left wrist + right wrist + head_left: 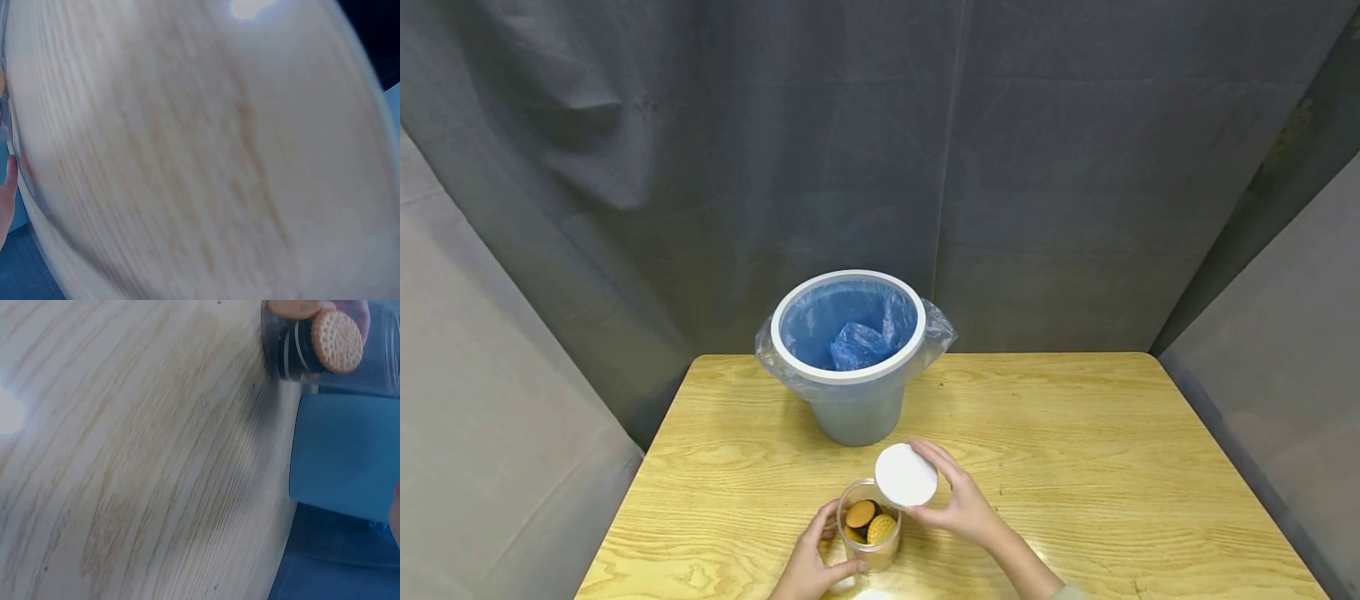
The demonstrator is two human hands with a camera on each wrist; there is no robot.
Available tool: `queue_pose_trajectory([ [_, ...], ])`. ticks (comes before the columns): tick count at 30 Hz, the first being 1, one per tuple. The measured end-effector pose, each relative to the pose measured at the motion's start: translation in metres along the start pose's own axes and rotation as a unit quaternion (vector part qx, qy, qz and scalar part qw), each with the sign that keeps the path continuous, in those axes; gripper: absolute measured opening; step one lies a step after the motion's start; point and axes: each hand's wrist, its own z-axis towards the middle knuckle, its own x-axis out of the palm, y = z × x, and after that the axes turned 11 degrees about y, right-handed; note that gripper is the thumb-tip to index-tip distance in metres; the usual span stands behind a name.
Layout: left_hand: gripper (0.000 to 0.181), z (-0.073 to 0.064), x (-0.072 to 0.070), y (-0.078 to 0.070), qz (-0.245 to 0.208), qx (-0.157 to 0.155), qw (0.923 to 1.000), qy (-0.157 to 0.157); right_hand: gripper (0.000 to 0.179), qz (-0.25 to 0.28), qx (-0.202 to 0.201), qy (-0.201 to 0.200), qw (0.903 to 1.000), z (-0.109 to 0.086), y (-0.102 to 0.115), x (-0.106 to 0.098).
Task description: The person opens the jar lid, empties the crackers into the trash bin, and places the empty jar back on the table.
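Note:
A clear jar point(885, 557) stands upright on the table near its front edge, with several round cookies point(882, 528) inside, some golden and some dark. My left hand point(812, 557) grips the jar from the left, thumb in front and fingers behind. Between the thumb and fingers of my right hand point(964, 507) is a round white lid point(906, 475), tilted at the jar's upper right rim; whether it touches the rim I cannot tell. In the right wrist view the jar point(380, 369) shows a patterned cookie point(337, 340). Only a little of the left hand point(7, 200) shows in the left wrist view.
Behind the jar stands a grey bin point(853, 417) with a white rim and a clear plastic liner; crumpled blue plastic point(857, 346) lies inside. The wooden table point(1075, 450) extends to both sides. Dark grey cloth point(1037, 183) hangs behind it.

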Motion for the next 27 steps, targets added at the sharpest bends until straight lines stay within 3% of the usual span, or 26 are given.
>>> queue_pose_trajectory([
  [6,0.079,0.0,0.0,0.0,-0.005,-0.007,1.0,0.001,0.078,0.004,0.024,-0.036,0.9991,-0.003,-0.001,-0.012],
  [13,0.079,0.0,0.0,0.0,0.008,-0.017,0.9998,0.004,0.08,-0.008,0.028,-0.078,0.9965,-0.013,-0.041,-0.019],
  [22,0.077,-0.003,-0.004,-0.03,-0.001,-0.017,0.9998,0.003,0.079,0.016,0.067,-0.123,0.99,-0.028,-0.058,-0.037],
  [27,0.076,-0.003,-0.005,-0.034,0.001,-0.017,0.9999,0.0,0.078,0.007,0.097,-0.154,0.9832,-0.036,-0.066,-0.046],
])
